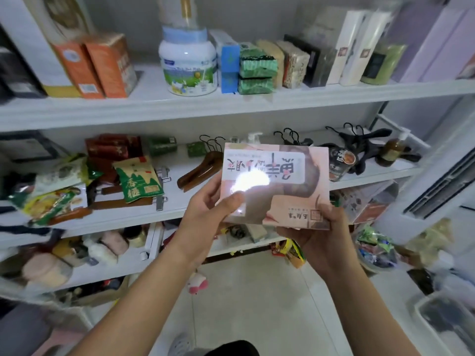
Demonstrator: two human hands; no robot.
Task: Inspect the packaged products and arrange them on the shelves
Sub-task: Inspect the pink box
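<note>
pink box [290, 191], left hand [205, 209] pinching edge, right hand [323, 235] apparently cupping corner

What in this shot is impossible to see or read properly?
All from the head view:
- Label on the pink box: bright glare washes out its middle.
- Back of the box: faces away from the camera.
- Fingertips of the right hand: tucked beneath the box.
- tall box, top left: cut off by the upper edge.
- lower-left shelf goods: blurred.
</note>
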